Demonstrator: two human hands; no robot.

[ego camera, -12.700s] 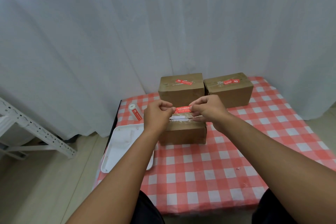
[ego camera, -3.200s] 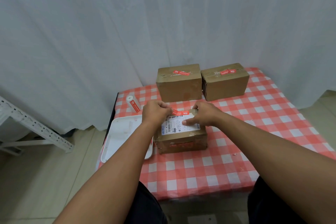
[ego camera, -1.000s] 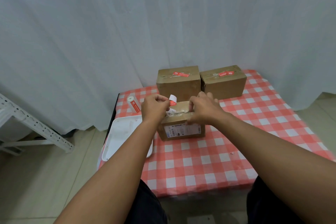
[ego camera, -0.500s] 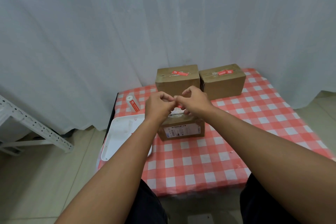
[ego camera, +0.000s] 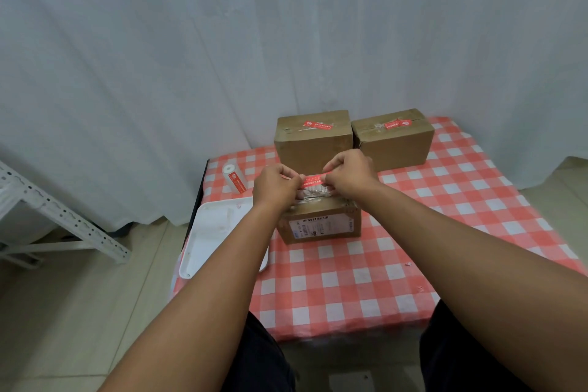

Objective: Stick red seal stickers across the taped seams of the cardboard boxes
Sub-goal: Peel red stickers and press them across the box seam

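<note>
Since half a second ago the hands have drawn apart, stretching the sticker (ego camera: 313, 182) taut above the box (ego camera: 321, 226); left hand (ego camera: 276, 186) and right hand (ego camera: 348, 173) pinch its ends. Thin, limp, tacky: best held by the tips.

Open checkered surface (ego camera: 366, 280) lies free in front of the near box (ego camera: 321, 226); two sealed boxes (ego camera: 313, 140) block the back, a white tray (ego camera: 216, 232) and sticker roll (ego camera: 234, 179) crowd the left.

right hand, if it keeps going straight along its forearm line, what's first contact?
Probably the left back box. The right hand points up-left, away from the person, holding the red sticker over the near box; that box sits just beyond its knuckles. Depth is unclear.
</note>
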